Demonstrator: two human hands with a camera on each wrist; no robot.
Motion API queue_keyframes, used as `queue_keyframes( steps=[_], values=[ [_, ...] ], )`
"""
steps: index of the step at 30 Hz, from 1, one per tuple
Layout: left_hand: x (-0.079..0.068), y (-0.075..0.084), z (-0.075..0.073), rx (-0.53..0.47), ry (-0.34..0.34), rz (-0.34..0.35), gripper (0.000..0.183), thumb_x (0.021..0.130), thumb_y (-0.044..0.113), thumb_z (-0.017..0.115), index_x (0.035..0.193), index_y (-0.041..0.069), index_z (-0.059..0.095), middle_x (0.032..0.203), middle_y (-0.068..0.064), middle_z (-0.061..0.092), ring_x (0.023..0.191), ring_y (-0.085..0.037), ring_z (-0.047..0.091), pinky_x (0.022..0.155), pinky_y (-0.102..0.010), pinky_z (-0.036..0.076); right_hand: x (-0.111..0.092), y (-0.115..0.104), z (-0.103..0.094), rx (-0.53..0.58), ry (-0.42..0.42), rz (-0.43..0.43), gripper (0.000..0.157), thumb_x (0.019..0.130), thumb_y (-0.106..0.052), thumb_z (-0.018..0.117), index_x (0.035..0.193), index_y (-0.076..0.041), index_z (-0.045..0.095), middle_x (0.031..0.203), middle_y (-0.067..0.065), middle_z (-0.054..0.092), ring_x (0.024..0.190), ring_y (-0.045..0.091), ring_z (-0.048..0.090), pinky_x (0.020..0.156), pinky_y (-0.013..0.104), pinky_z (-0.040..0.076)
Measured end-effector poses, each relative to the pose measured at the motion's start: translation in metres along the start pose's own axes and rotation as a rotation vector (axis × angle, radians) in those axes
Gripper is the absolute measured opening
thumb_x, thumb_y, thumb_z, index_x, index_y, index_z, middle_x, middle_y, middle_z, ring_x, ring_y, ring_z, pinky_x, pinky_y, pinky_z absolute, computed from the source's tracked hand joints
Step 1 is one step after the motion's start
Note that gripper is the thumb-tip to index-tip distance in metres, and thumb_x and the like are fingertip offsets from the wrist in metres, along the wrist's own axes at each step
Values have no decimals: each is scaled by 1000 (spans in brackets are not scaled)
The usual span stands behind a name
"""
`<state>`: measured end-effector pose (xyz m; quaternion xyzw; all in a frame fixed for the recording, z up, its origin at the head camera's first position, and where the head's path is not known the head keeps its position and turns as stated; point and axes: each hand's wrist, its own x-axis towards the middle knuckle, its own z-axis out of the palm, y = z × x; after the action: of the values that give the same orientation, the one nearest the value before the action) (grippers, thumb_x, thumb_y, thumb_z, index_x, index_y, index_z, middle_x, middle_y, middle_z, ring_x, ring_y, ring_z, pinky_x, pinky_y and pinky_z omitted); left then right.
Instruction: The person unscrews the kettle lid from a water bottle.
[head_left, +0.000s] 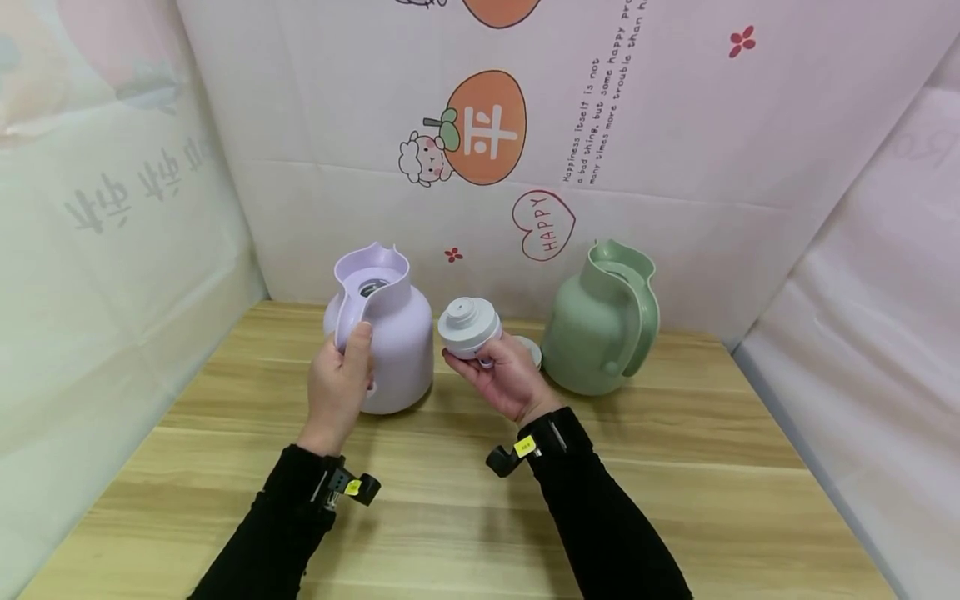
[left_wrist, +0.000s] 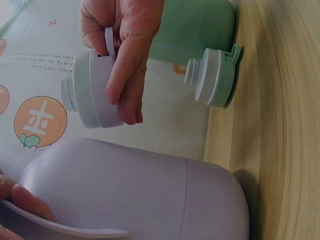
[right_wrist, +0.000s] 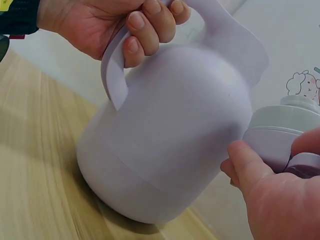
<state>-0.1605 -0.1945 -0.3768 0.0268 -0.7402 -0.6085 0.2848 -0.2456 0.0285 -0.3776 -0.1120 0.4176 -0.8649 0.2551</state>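
Note:
A lavender thermos jug [head_left: 401, 350] stands upright on the wooden table, its top uncovered. My left hand [head_left: 339, 387] grips the jug's handle, fingers curled round it in the right wrist view. To the right of the jug, my right hand [head_left: 510, 379] holds a lavender-and-grey stopper [left_wrist: 100, 95] above the table, thumb and fingers round its lower part. The stopper's stepped grey end points up in the head view. Behind the right hand lies a green-and-grey stopper [left_wrist: 212, 80] on the table, partly hidden in the head view.
A green thermos jug [head_left: 588, 342] stands at the right, handle turned toward the right front. A printed white cloth [head_left: 337, 125] hangs behind the table [head_left: 420, 517], and pale sheets [head_left: 885, 275] close off both sides.

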Motion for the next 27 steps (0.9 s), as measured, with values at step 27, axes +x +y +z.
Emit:
queue_keyframes(
  steps=[27],
  values=[
    [19,-6,-2,20,24,-22,51,104,54,55,77,10,52,59,1,51,53,-13,51,50,-26,45,21,39,-7,-103,372,96,59,99,9,53,155,3,35,142,26,53,117,25,66,94,26,58]
  ],
)
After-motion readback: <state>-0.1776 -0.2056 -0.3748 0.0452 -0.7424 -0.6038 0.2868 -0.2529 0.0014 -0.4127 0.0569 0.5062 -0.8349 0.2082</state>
